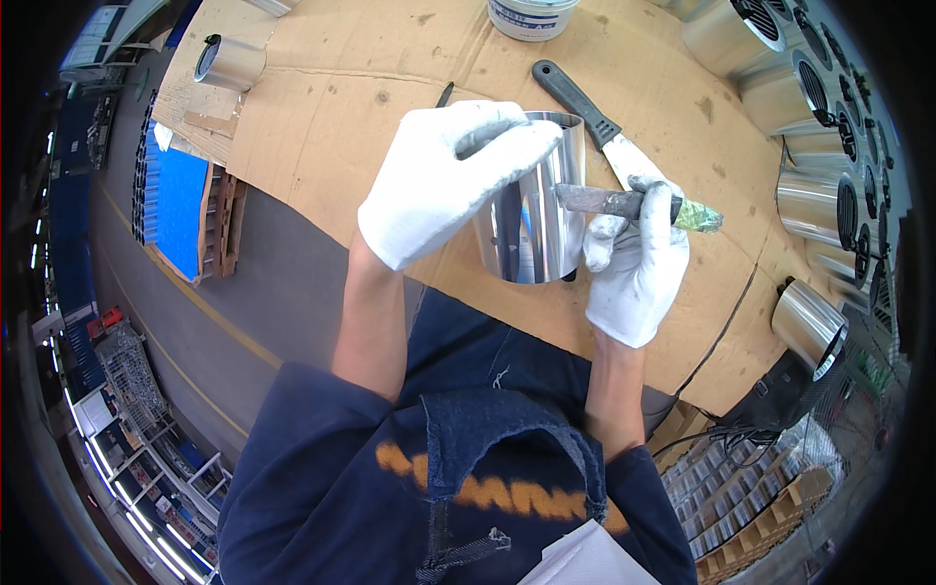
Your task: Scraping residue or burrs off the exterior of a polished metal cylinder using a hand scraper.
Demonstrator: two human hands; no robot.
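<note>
My left hand [453,175], in a white glove, grips the top rim of a shiny metal cylinder [556,234] that stands on the cardboard; some of its fingers are hidden behind the rim. My right hand [639,263], gloved too and smudged at the fingertips, is closed round a flat grey tool [597,200] with a dark middle and a green-wrapped end. Its grey tip touches or nearly touches the cylinder's side; I cannot tell which. Just beyond my right hand lies a putty knife [577,105] with a black handle, its blade partly behind the hand.
Brown cardboard [331,127] covers the table. Many metal cylinders with black grilles [814,205] line the right side, with a single cylinder [809,317] nearer me. Another cylinder [234,63] lies at the far left. A white tub [531,18] stands at the far edge.
</note>
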